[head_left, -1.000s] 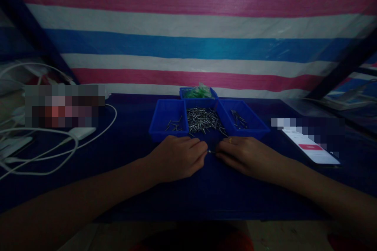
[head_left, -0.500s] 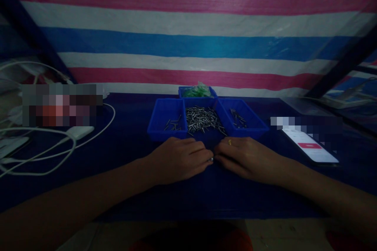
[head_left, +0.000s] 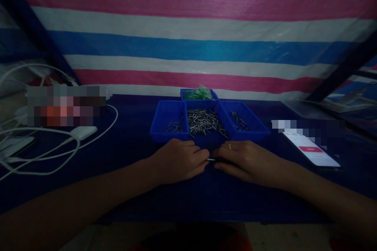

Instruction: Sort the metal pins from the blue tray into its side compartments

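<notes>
Both my hands rest on the dark blue table just in front of three blue trays. My left hand [head_left: 180,160] is curled, its fingertips pinched on a small metal pin [head_left: 211,159]. My right hand [head_left: 244,159], with a ring on one finger, meets it fingertip to fingertip, fingers pressed together at the same pin. The middle tray [head_left: 206,138] holds a heap of metal pins. The left tray [head_left: 168,114] and the right tray [head_left: 250,117] each hold a few pins.
A smaller blue tray with green pieces [head_left: 199,93] sits behind the middle tray. A phone [head_left: 313,153] with a lit screen lies at the right. White cables [head_left: 59,145] and a charger lie at the left. A striped tarp [head_left: 188,31] hangs behind the table.
My fingertips have stayed together over the small pin, shifting only slightly in front of the trays. The view has tilted a little.
</notes>
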Demonstrator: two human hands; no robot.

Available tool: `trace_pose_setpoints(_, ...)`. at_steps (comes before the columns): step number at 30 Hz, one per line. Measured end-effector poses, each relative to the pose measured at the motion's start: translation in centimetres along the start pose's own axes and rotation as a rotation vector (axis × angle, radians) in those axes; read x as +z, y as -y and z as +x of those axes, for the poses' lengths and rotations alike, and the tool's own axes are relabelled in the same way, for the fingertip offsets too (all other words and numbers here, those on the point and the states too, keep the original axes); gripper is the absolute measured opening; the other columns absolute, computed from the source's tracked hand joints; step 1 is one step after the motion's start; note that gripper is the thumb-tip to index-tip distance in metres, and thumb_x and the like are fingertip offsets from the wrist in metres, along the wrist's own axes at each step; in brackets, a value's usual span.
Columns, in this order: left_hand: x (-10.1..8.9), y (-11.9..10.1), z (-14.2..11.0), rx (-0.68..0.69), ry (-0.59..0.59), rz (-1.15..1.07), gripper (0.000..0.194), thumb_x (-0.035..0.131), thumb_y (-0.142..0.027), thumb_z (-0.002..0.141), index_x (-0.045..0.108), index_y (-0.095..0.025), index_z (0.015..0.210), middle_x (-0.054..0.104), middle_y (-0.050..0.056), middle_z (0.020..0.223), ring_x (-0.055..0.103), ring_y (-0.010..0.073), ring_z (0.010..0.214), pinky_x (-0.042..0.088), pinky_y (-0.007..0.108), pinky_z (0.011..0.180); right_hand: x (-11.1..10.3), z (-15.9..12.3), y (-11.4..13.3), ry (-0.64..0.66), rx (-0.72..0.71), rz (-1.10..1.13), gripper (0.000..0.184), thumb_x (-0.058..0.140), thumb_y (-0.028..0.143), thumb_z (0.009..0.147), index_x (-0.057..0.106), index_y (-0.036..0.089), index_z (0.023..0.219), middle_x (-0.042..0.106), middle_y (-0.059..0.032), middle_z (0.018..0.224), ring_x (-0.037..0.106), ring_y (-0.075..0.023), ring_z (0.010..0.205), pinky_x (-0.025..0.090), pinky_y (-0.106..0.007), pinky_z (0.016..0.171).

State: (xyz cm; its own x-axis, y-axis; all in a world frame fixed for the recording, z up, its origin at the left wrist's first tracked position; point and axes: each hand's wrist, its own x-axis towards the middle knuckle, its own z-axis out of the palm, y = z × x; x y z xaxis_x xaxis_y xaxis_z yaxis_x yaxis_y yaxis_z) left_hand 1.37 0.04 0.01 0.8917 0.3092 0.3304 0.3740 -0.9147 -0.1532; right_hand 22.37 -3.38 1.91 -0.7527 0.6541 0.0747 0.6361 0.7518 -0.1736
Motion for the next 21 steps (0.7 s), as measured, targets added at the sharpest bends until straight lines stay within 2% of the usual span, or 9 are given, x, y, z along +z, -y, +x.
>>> trace_pose_setpoints(11,0.57,-0.35,0.10,0.050,-0.078,0.008,0.021,0.039,-0.028,0.088,0.048,-0.018,0.071,0.053,-0.004,0.059,0.050,0.0120,0.053,0.028,0.025,0.044,0.18,0.31,0.04,-0.005,-0.064,-0.011,0.021,0.035,0.023,0.090,0.053,0.015,0.081,0.053,-0.0021,0.073,0.050,-0.0110,0.065,0.040,-0.023,0.062)
trace_pose_setpoints(15,0.44,-0.20,0.07,0.013,-0.071,0.011,0.024,0.038,-0.031,0.088,0.049,-0.018,0.070,0.054,-0.003,0.059,0.051,0.0128,0.055,0.029,0.025,0.045,0.25,0.22,-0.38,-0.039,-0.021,-0.029,0.022,0.035,0.023,0.090,0.054,0.015,0.082,0.055,-0.0026,0.072,0.052,-0.0114,0.064,0.040,-0.023,0.061)
trace_pose_setpoints(21,-0.03,0.01,-0.02,-0.066,-0.032,-0.011,0.018,0.038,-0.024,0.084,0.049,-0.018,0.071,0.054,-0.003,0.059,0.050,0.0116,0.055,0.031,0.023,0.048,-0.24,0.13,-0.81,-0.099,0.061,-0.061,0.025,0.034,0.029,0.090,0.054,0.015,0.085,0.055,-0.0027,0.070,0.053,-0.0120,0.061,0.040,-0.024,0.058)
